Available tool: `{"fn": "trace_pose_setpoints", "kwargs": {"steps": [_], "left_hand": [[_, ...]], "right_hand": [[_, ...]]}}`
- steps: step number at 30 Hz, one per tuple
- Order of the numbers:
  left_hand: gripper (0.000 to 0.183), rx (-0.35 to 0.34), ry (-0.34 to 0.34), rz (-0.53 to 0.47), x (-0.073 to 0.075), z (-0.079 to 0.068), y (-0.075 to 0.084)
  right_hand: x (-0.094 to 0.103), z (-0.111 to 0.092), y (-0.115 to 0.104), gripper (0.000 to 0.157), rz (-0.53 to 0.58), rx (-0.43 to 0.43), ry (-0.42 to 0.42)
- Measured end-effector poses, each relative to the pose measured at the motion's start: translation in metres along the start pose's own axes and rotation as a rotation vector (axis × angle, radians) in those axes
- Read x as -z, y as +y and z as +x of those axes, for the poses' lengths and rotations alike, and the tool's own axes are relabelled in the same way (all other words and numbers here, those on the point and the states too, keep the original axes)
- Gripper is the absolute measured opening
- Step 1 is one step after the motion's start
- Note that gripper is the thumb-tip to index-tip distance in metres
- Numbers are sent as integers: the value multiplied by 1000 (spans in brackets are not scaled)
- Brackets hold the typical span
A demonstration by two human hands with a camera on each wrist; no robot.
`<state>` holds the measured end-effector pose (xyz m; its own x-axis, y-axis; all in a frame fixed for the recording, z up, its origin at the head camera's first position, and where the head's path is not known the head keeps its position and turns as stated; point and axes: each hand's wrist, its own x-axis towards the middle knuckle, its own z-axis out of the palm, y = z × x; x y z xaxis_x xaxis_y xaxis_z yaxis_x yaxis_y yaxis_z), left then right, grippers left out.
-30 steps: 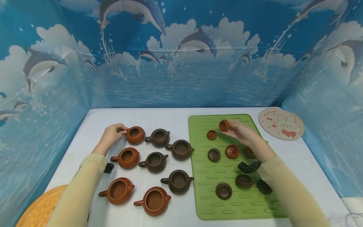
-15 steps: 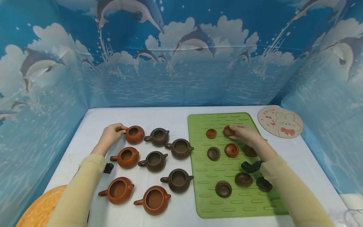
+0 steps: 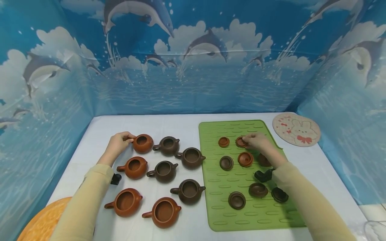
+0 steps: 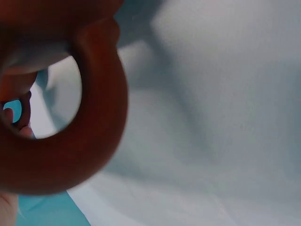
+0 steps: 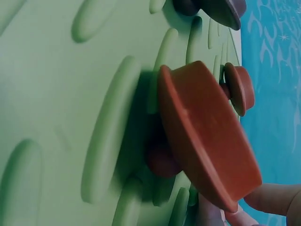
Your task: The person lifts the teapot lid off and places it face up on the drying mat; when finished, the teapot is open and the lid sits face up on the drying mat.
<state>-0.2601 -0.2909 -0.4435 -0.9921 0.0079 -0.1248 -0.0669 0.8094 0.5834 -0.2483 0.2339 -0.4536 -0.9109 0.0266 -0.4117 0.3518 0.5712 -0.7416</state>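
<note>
At the far left of the white table my left hand (image 3: 120,145) pinches the handle of a small reddish-brown clay teapot (image 3: 143,143). The left wrist view shows fingertips (image 4: 26,132) at its small handle, behind another teapot's large handle (image 4: 110,108). Over on the green mat, my right hand (image 3: 260,144) holds a small reddish-brown teapot lid (image 3: 241,142) by its right edge, hollow side up, low at the mat. In the right wrist view, a nearer upturned lid (image 5: 211,132) hides it; fingers (image 5: 275,197) show behind.
Several lidless teapots, reddish (image 3: 164,212) and dark brown (image 3: 190,191), stand on the left. More lids, including a dark one (image 3: 237,200), lie on the green mat (image 3: 223,221). A rabbit-print round mat (image 3: 297,130) is at back right, an orange round mat (image 3: 45,221) at front left.
My right hand has tipped the small lid from facing sideways to hollow side up and lowered it to the green mat. The left hand stays at the teapot's handle.
</note>
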Motion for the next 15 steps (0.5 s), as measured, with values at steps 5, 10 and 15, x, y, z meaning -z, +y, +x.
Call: {"fn": "trace_pose_setpoints", "kwargs": {"steps": [5, 10, 15], "left_hand": [[22, 0, 0, -1, -1, -3, -5], [30, -22, -32, 29, 3, -5, -6], [38, -57, -31, 46, 17, -5, 3]], "right_hand": [[-2, 2, -5, 46, -29, 4, -14], [-2, 0, -7, 49, -19, 1, -45], [10, -5, -10, 55, -70, 8, -50]]}}
